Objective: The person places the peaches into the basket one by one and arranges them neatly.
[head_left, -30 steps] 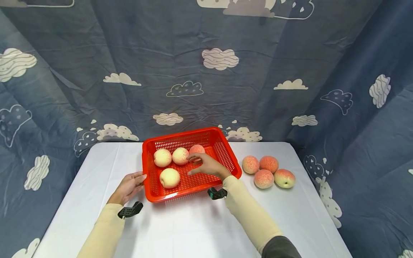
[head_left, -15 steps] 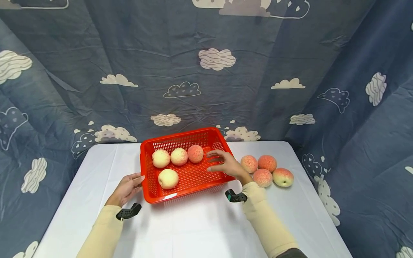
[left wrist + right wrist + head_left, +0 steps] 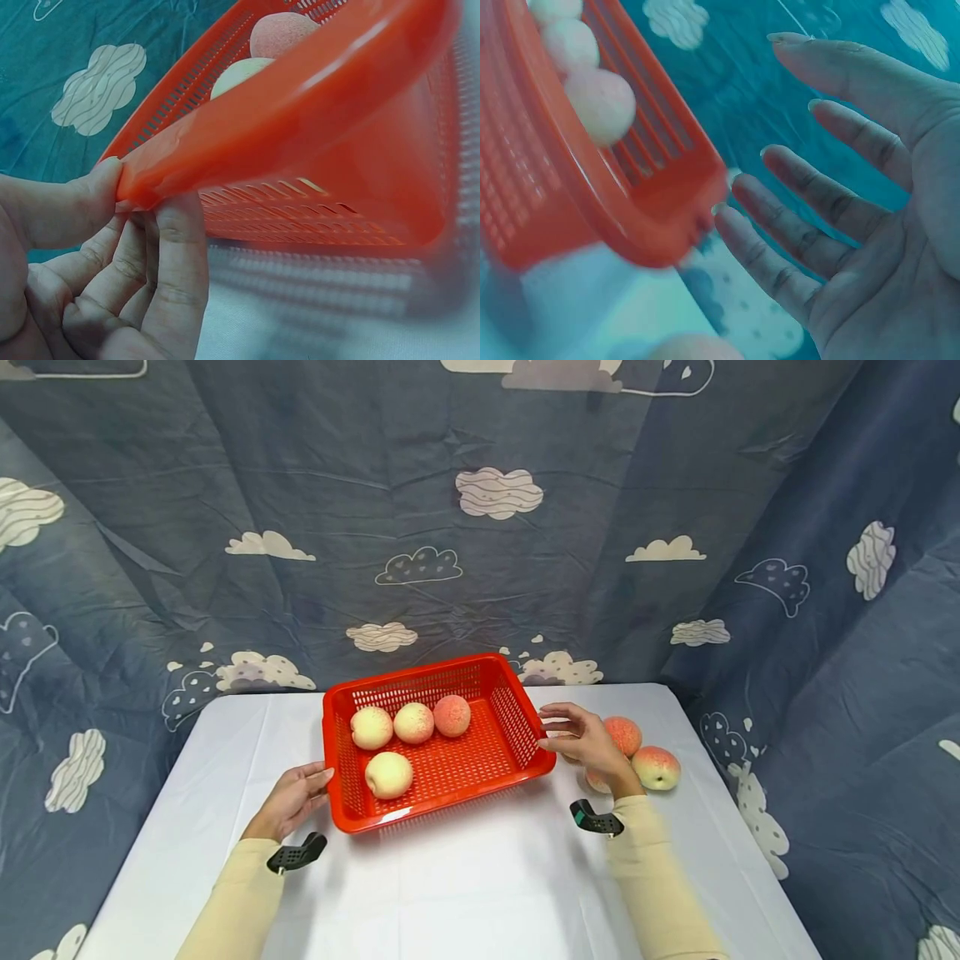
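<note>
A red perforated plastic basket (image 3: 450, 797) stands on the table, tilted slightly in the head view. My left hand (image 3: 291, 800) pinches its left rim; in the left wrist view the thumb lies over the rim and the fingers are under it. Inside the basket are several peaches: pale ones (image 3: 388, 775) at left and a redder peach (image 3: 452, 716) at the back. My right hand (image 3: 591, 745) is just off the basket's right end, fingers spread and holding nothing. It partly hides a group of peaches, among them a red peach (image 3: 623, 735) and a yellow-red peach (image 3: 656, 768).
A white cloth covers the table (image 3: 465, 885). Behind and at both sides hangs a dark blue curtain (image 3: 337, 468) with cloud prints. In the right wrist view, the top of a peach (image 3: 694, 349) shows at the bottom edge.
My right hand has moved right, out from above the basket, leaving the redder peach in full view there, and is now over the peaches at right. My left hand stays at the rim.
</note>
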Action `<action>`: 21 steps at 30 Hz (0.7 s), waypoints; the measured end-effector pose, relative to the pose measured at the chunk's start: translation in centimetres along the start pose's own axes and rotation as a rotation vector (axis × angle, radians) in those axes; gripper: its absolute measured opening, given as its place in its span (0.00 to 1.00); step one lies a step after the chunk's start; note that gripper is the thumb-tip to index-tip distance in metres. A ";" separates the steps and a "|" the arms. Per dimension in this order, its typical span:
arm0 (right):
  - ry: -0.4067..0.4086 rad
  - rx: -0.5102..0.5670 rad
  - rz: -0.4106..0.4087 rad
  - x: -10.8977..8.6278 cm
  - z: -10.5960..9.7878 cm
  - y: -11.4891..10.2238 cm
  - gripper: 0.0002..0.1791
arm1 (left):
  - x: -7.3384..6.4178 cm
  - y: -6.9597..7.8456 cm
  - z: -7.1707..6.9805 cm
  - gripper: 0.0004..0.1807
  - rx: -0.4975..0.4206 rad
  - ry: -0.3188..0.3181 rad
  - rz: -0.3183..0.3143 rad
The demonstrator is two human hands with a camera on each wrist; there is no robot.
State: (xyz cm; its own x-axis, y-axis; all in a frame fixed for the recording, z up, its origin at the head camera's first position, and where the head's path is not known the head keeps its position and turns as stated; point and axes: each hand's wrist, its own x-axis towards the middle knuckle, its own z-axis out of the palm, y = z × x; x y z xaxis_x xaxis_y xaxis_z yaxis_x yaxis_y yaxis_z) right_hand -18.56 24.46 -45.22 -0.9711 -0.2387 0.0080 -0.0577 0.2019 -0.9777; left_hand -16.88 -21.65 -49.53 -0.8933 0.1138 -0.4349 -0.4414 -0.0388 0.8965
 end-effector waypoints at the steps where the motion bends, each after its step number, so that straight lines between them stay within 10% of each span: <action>1: 0.013 0.005 -0.011 -0.2 -0.5 0.2 0.32 | 0.0 0.0 0.0 0.25 0.000 0.004 -0.001; 21: 0.306 0.064 -0.030 -5.5 -8.7 4.6 0.34 | 0.0 0.2 0.0 0.23 -0.009 0.034 -0.024</action>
State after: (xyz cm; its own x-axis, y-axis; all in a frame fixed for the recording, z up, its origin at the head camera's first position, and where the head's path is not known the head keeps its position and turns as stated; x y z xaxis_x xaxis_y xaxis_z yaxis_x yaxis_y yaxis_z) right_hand -15.50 34.93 -47.96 -0.9944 0.0554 0.0905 -0.0823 0.1368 -0.9872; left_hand -16.99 -21.63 -49.37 -0.8846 0.0814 -0.4591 -0.4635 -0.0458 0.8849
